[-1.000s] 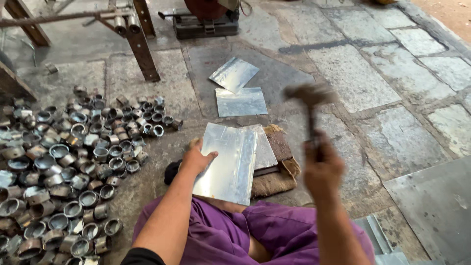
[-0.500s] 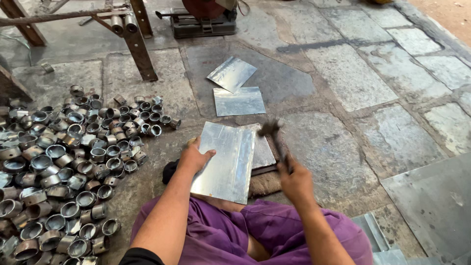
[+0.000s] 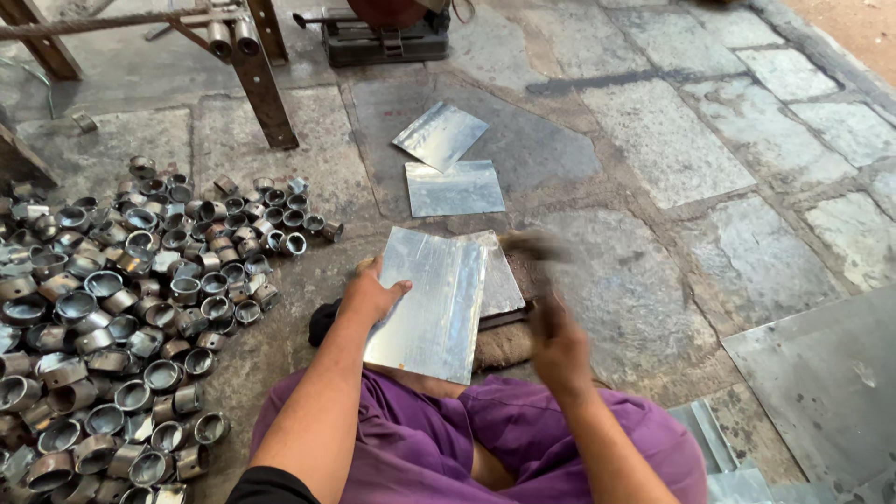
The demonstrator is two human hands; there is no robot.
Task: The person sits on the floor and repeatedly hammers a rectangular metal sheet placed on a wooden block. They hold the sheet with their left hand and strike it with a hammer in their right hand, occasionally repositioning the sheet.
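A shiny metal sheet (image 3: 431, 303) lies tilted over a wooden block (image 3: 509, 329) in front of my knees. My left hand (image 3: 371, 292) presses on the sheet's left edge and holds it down. My right hand (image 3: 557, 338) grips a hammer (image 3: 532, 246) by the handle; the head is blurred, low over the sheet's right edge. A second sheet (image 3: 501, 275) lies under the first one on the block. I sit cross-legged in purple trousers.
Several short metal rings (image 3: 121, 308) are heaped on the stone floor at left. Two more metal sheets (image 3: 448, 163) lie ahead. A rusty steel frame (image 3: 252, 56) and a machine base (image 3: 387, 33) stand at the back. A large sheet (image 3: 826, 383) lies at right.
My right hand has swung the hammer down from a raised position to the sheet's right edge. The left hand has stayed on the sheet.
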